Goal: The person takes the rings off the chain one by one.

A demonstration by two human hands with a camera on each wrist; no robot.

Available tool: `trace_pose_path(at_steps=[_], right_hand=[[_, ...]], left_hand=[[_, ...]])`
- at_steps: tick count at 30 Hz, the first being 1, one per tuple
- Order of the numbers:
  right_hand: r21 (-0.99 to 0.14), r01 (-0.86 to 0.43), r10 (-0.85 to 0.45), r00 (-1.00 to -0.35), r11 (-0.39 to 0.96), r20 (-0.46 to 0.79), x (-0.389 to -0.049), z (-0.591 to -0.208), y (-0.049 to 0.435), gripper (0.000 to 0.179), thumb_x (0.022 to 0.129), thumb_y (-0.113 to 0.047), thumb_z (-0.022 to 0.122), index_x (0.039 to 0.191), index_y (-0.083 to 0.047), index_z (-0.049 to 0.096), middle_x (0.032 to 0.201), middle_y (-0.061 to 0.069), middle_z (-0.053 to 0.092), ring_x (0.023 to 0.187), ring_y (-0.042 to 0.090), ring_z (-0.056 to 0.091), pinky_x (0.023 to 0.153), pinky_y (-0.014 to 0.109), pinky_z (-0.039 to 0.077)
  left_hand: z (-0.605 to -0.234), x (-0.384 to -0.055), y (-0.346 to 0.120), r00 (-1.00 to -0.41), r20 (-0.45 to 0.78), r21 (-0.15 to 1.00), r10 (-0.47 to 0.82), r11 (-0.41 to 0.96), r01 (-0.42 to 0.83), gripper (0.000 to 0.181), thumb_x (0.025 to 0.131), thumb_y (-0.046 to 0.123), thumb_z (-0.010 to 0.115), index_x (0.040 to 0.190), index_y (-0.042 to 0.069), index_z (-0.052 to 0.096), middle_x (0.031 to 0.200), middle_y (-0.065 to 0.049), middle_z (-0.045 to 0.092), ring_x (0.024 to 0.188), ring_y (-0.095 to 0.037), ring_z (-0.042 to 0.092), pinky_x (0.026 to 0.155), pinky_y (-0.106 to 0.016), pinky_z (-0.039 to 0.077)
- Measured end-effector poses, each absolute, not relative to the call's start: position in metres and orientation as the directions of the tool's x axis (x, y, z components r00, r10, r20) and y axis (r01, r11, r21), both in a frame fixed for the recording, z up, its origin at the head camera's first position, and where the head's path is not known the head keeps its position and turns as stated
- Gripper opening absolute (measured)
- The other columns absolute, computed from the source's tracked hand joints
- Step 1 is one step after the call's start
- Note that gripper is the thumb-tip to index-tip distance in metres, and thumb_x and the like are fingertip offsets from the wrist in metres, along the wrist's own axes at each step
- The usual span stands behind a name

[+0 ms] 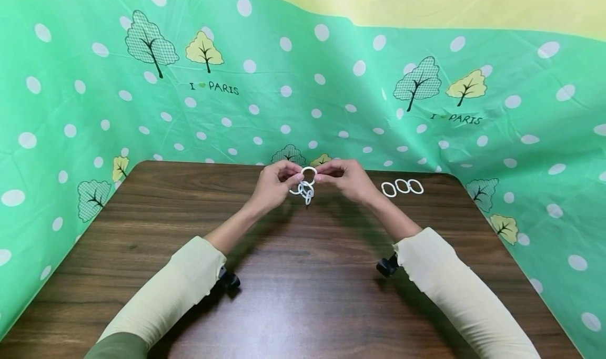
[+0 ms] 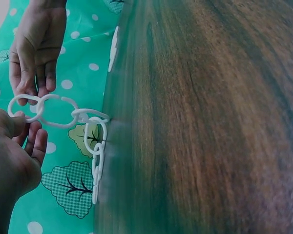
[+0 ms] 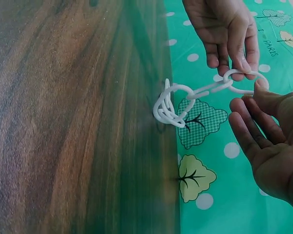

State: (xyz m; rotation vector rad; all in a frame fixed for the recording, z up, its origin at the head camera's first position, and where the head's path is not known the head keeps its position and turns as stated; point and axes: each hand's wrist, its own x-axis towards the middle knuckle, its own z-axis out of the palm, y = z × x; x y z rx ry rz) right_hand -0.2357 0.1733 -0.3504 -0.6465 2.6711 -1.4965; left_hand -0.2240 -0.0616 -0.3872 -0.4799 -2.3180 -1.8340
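Note:
In the head view, my left hand [image 1: 276,183] and my right hand [image 1: 349,183] meet near the table's far edge. Between them they pinch a white oval plastic link [image 1: 309,167] from either side, with thumb and fingertips. From this top link hangs a chain of several white links [image 2: 96,170], joined one through another. The lower end of the chain gathers close over the tabletop in the right wrist view. Both wrist views show the held link raised, the thumbs right at its rim.
Three loose white links [image 1: 410,186] lie in a row on the brown wooden table [image 1: 303,275], right of my right hand. Behind the table hangs a green polka-dot cloth [image 1: 265,117] with printed trees. Small black devices [image 1: 387,267] sit at my wrists.

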Motion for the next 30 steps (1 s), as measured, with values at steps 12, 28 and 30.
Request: trace_pose_path(at_steps=[12,28,30], right_hand=[[-0.848,-0.361,-0.341,-0.911,0.389,0.231,-0.236,-0.356,0.168,0.019,0.105,-0.010,0.082,0.119,0.002,0.083,0.107,0.023,0.083,0.094,0.032,0.082,0.077,0.020,0.064],[-0.874,-0.302,-0.306,-0.933,0.380,0.189,-0.236,-0.358,0.164,0.030,0.106,-0.012,0.080,0.126,0.011,0.077,0.115,0.027,0.082,0.094,0.024,0.083,0.082,0.022,0.066],[-0.879,-0.294,-0.304,-0.935,0.375,0.183,-0.237,-0.357,0.164,0.030,0.106,-0.013,0.080,0.126,0.010,0.077,0.116,0.027,0.082,0.089,0.013,0.081,0.082,0.020,0.065]], left_hand=[[-0.389,-0.224,-0.062,-0.939,0.302,0.925,0.164,0.188,0.330,0.015,0.105,0.007,0.079,0.118,-0.001,0.078,0.110,-0.021,0.083,0.088,-0.009,0.069,0.078,-0.020,0.054],[-0.397,-0.219,-0.069,-0.968,0.204,0.924,0.150,0.298,0.241,0.013,0.104,0.011,0.083,0.114,0.003,0.081,0.107,-0.015,0.084,0.088,-0.015,0.072,0.074,-0.022,0.055],[-0.398,-0.218,-0.069,-0.971,0.187,0.923,0.150,0.312,0.226,0.012,0.103,0.012,0.084,0.112,0.004,0.081,0.105,-0.013,0.083,0.086,-0.014,0.071,0.073,-0.023,0.056]])
